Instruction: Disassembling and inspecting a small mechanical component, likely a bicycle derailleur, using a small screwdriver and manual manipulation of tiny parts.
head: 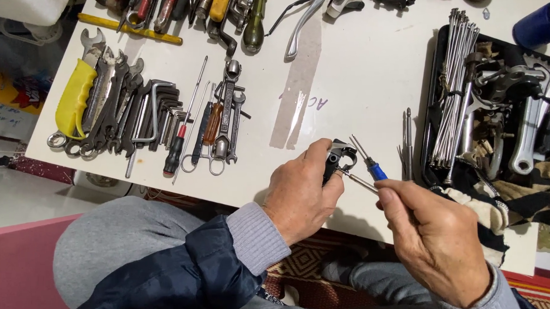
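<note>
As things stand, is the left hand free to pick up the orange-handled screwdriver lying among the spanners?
Probably not right away: the left hand is gripping a small black part, so it is occupied. The orange-handled screwdriver itself lies uncovered on the white table, with nothing blocking the way.

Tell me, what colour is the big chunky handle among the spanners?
Yellow handle, seen in the head view.

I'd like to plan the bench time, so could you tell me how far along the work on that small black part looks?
Done: tools are laid out on the white table. In hand: the left hand grips the small black clamp part, and the right hand sets a thin screwdriver against it. Left: the part is not mounted on anything; a blue-handled screwdriver lies beside it, and the parts tray is full.
</note>
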